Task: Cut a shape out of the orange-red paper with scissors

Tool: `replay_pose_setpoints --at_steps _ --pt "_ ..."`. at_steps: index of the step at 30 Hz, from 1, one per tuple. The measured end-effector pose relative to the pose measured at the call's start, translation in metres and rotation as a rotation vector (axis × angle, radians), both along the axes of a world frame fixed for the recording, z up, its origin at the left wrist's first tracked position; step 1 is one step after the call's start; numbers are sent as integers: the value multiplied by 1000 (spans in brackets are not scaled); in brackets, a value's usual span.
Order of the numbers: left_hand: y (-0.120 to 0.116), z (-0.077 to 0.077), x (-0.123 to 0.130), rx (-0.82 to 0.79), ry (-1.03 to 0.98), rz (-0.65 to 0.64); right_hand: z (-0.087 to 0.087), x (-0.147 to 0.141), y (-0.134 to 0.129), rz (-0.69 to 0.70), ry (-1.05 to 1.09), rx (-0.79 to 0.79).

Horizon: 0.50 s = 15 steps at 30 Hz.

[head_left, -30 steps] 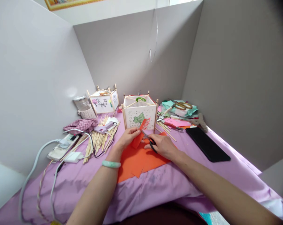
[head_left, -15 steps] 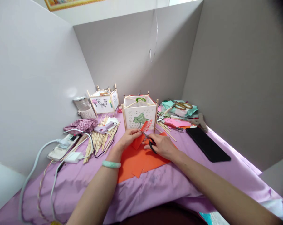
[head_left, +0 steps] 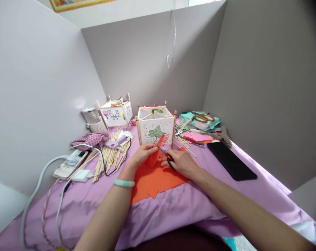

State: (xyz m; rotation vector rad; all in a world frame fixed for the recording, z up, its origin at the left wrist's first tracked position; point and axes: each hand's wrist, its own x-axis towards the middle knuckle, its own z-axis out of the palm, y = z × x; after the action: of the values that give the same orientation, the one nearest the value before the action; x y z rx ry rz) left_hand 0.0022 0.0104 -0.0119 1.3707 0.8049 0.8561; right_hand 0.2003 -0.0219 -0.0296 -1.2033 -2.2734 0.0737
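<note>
My left hand pinches a folded strip of orange paper, whose upper end is cut into a thin fringe. My right hand is closed on black-handled scissors, and their blades meet the strip near my left fingertips. Under both hands lies a larger orange sheet with a small notched flap at its front edge. Just behind the strip stands a white paper lantern with a stick frame, a green leaf drawing on its front and a green loop on top.
Wooden sticks, a purple glue gun, a checked cloth and cables lie left. A second lantern stands behind them. At the right are red-handled pliers, gold-handled scissors and a black phone.
</note>
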Motion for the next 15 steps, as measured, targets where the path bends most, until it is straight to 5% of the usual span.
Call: replay_pose_setpoints --at_steps 15 --pt "2 0 0 46 22 32 2 1 -1 15 11 -3"
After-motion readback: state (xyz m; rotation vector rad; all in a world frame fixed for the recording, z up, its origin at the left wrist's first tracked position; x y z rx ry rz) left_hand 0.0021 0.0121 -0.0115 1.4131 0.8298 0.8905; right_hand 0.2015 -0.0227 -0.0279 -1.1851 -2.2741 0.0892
